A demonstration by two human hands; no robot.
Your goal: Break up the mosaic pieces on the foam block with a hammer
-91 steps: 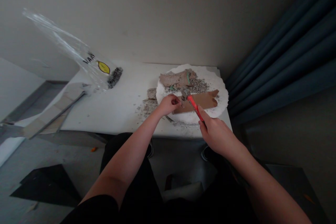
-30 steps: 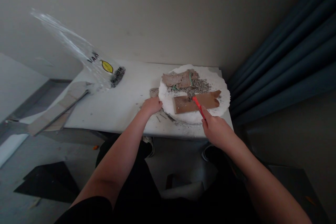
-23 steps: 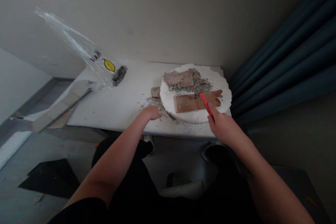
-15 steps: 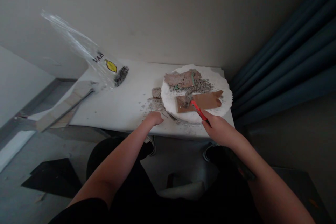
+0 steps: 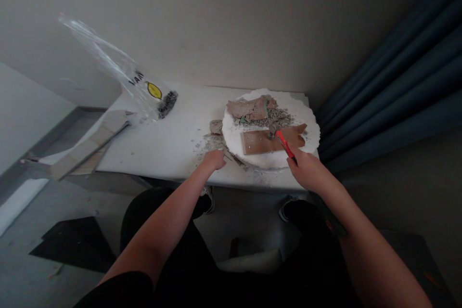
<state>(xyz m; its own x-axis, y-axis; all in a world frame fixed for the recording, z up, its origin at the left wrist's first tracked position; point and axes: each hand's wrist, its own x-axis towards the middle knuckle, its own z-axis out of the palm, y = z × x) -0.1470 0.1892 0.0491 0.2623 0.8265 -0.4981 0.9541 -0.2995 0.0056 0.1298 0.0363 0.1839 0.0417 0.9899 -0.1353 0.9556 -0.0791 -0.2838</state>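
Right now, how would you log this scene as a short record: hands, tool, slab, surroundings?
Right hand: grips a red-handled tool
Tool head: at the far edge of the flat brown piece; contact unclear
Left hand: curled, beside grey debris on the white table; whether it holds anything is hidden
Round white slab: bears the flat brown piece, a broken brown piece and grey rubble
Table's left part: clear plastic bag, yellow print
Far right: dark blue curtain

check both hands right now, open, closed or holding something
Left hand: fingers hidden, so open or closed cannot be told.
Right hand: closed, holding the red-handled tool.
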